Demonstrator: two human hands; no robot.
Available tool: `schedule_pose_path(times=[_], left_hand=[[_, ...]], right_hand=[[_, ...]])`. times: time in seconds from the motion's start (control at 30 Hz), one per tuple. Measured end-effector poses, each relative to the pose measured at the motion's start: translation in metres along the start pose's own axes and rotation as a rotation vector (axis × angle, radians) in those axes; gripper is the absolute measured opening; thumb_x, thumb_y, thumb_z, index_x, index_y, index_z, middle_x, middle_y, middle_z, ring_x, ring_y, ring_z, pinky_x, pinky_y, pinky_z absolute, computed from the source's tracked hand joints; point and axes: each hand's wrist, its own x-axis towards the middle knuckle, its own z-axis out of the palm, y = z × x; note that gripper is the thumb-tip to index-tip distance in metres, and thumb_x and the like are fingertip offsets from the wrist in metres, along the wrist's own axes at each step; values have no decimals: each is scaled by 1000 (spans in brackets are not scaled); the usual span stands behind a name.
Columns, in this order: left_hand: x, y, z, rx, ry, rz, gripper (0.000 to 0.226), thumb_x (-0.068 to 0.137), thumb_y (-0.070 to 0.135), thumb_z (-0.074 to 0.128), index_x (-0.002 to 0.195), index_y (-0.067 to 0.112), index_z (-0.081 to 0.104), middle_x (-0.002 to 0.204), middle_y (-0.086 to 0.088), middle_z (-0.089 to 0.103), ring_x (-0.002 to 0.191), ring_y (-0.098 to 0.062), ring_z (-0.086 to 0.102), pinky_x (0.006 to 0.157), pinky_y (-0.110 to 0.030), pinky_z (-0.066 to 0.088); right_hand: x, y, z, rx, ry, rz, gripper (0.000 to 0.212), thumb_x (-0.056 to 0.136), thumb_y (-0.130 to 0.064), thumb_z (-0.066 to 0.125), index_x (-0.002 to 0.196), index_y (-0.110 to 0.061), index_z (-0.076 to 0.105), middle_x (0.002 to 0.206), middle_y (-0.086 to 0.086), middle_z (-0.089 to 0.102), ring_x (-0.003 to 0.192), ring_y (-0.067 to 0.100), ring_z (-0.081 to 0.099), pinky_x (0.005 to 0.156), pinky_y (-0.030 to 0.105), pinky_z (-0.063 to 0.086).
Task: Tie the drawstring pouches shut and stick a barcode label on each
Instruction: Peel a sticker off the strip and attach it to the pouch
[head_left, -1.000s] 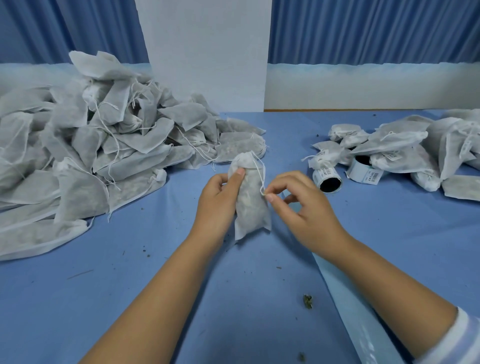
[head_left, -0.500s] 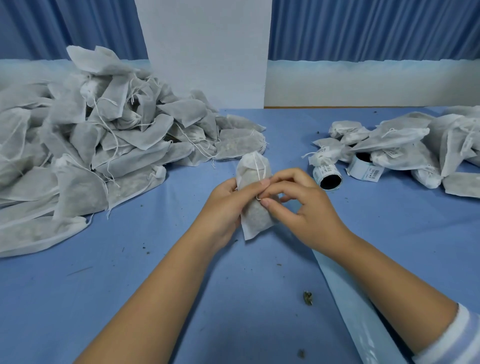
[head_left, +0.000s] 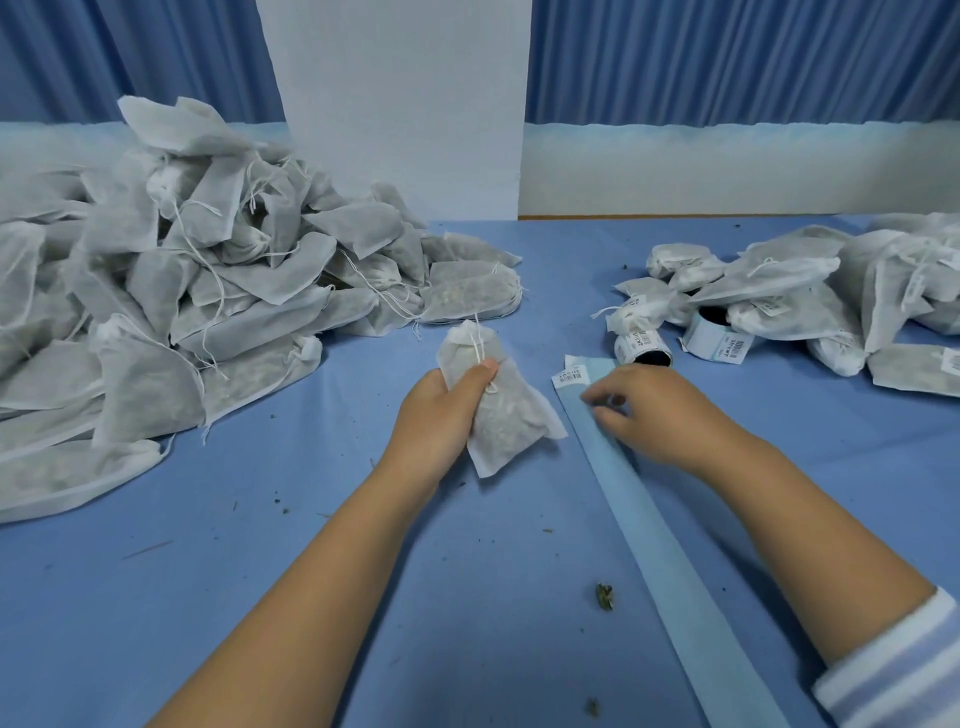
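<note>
Piling up at far left on the blue cloth-covered table (head_left: 260, 571) and crowding back toward the white wall panel (head_left: 400, 104): a tall heap (head_left: 156, 312) of limp, gauzy white pouches with thin strings trailing loose. Gripping one filled pouch (head_left: 509, 415) in the left hand (head_left: 436, 415), just beside the heap's near edge, pressing the thumb across its drawstring (head_left: 475, 343). Lying flat further right: a long, smooth pale-blue strip (head_left: 660, 540), carrying a barcode label (head_left: 571, 375) at its far end. Resting the right hand (head_left: 654, 410) on that strip, curling the fingers down; pinching anything or not, cannot tell. Sitting behind: two label rolls (head_left: 644, 348), hemmed in by a low pile (head_left: 831, 301) of labelled pouches.
</note>
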Motion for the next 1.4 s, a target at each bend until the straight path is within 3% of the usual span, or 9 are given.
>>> schedule_pose_path(times=[0.17, 0.3, 0.43, 0.63, 0.8, 0.93, 1.03, 1.27, 1.4], left_hand=[[-3, 0, 1, 44, 12, 7, 36, 93, 49, 56, 97, 15, 67, 95, 0, 73, 87, -14, 70, 75, -31, 53], [-3, -1, 2, 59, 9, 12, 34, 93, 47, 57, 95, 15, 66, 98, -2, 73, 90, -17, 69, 81, -33, 52], [-4, -3, 4, 72, -9, 19, 31, 93, 48, 58, 93, 18, 65, 97, 0, 73, 89, -14, 69, 72, -27, 49], [-2, -3, 4, 79, -10, 11, 32, 93, 48, 58, 97, 17, 64, 100, 1, 71, 91, -15, 68, 74, -28, 50], [-2, -3, 5, 86, -22, 13, 34, 93, 48, 58, 100, 16, 65, 101, 0, 72, 93, -16, 68, 82, -33, 52], [-2, -4, 4, 96, -20, 13, 35, 93, 47, 58, 101, 14, 65, 102, -1, 72, 93, -17, 68, 83, -34, 52], [-2, -4, 4, 98, -32, 13, 35, 93, 48, 58, 102, 15, 65, 103, -1, 72, 94, -16, 68, 85, -35, 53], [-2, -5, 4, 96, -39, 20, 34, 92, 48, 59, 102, 17, 65, 102, 1, 72, 93, -14, 68, 79, -30, 52], [-2, -6, 3, 98, -44, 25, 32, 92, 49, 59, 100, 18, 65, 100, 3, 72, 90, -12, 68, 73, -26, 49]], right_hand=[[-2, -2, -5, -53, -39, 27, 23, 88, -26, 59, 77, -9, 71, 84, 11, 66, 81, 27, 60, 72, 44, 53], [1, -1, 0, -49, -10, 44, 27, 89, -29, 62, 77, -6, 69, 84, 9, 65, 80, 25, 59, 73, 40, 51], [6, 0, 9, 99, 55, 82, 14, 90, -28, 65, 95, -16, 61, 87, -2, 64, 79, 16, 56, 72, 31, 47], [13, 2, 19, 126, 77, 136, 39, 93, -31, 59, 127, -12, 56, 101, 7, 65, 88, 22, 59, 75, 33, 46], [15, 2, 20, 97, 79, 120, 31, 93, -30, 58, 106, -2, 66, 81, 8, 63, 76, 25, 59, 70, 39, 49], [16, 4, 19, 153, 89, 134, 22, 91, -30, 62, 106, -14, 66, 66, -7, 55, 62, 6, 49, 53, 23, 35], [14, 7, 19, 182, 109, 152, 25, 89, -32, 66, 109, -17, 64, 72, -4, 62, 63, 3, 48, 53, 18, 33], [9, 13, 13, 157, 157, 153, 23, 81, -31, 74, 97, -22, 61, 90, -2, 61, 76, 13, 54, 63, 28, 36], [7, 14, 9, 159, 145, 177, 21, 80, -31, 75, 94, -22, 62, 86, -6, 63, 80, 16, 59, 67, 30, 43]])
